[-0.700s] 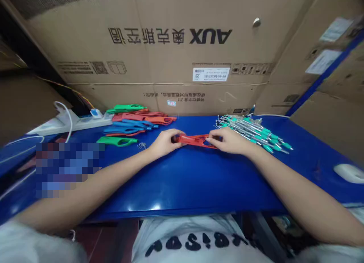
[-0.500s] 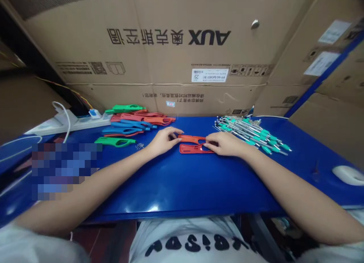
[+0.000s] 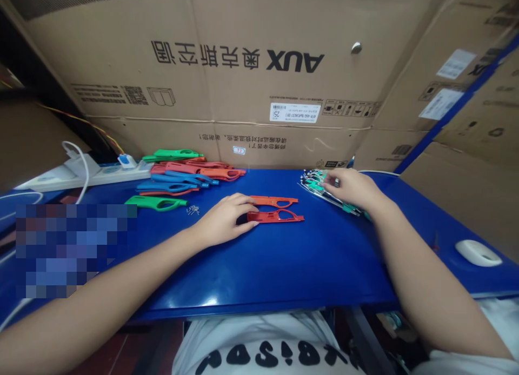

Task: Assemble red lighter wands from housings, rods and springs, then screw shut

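Two long plastic casing halves, shaped like those of a stick lighter, lie side by side on the blue table. The orange casing half (image 3: 275, 202) is the farther one, and the red casing half (image 3: 279, 216) is nearer me. My left hand (image 3: 227, 218) curls over their left ends, thumb on the red half's near edge and fingers by the orange half. At the right, my right hand (image 3: 352, 186) has its fingers bent and pinched among thin metal rods with green parts (image 3: 314, 178). Its palm hides much of that pile, and whatever the fingertips pinch is unclear.
Green, red and blue casing halves (image 3: 182, 175) are heaped at the back left, with a single green casing half (image 3: 156, 202) in front. Tiny metal pins (image 3: 193, 209) lie beside it. A white power strip (image 3: 85, 175), a cardboard wall (image 3: 227, 110) and a white mouse-like object (image 3: 478, 253) surround the area.
My right hand has left the casing halves and moved right to the rod pile. My left hand has shifted onto the left end of the red half.
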A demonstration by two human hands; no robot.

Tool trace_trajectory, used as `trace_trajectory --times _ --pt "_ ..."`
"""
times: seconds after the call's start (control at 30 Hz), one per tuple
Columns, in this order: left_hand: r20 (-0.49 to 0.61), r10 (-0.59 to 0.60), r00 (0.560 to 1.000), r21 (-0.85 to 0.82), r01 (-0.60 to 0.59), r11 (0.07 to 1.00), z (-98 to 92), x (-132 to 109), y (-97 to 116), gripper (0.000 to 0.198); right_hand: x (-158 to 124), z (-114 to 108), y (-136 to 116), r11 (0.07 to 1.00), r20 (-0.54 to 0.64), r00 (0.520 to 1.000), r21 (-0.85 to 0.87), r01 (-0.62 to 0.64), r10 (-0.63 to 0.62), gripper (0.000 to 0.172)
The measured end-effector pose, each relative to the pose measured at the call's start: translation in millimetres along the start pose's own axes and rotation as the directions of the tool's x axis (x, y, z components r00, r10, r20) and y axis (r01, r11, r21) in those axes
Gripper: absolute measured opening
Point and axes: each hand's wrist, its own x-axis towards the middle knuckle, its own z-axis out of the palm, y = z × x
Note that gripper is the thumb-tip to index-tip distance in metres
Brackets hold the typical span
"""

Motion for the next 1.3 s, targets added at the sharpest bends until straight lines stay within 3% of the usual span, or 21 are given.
trace_trajectory --times 0.17,0.33,0.63,0.9,1.3 --pt "-0.003 0.02 1.0 -0.092 -0.02 0.996 4.7 1 -6 0.026 -1 0 44 0.993 0.067 0.991 0.016 -0.118 0.117 0.014" --pt "-0.023 -0.02 1.0 -0.139 0.017 0.99 8.3 -1 -4 0.029 2 1 59 0.984 0.08 0.984 0.06 -0.166 0.161 0.018" --pt "-0.003 -0.035 0.999 -0.098 0.035 0.995 6.7 -3 -3 0.03 2 6 39 0.976 0.108 0.97 -0.025 -0.216 0.218 0.011" --pt "0.044 -0.025 0.999 -0.02 0.026 0.999 -7.0 -3 -8 0.027 -2 -3 28 0.974 -0.071 0.973 -0.05 -0.222 0.218 0.018" --pt "0.061 -0.05 0.997 -0.037 0.052 0.998 -14.8 -1 -16 0.025 -2 0 10 0.969 -0.257 0.947 0.201 -0.144 0.194 0.016"
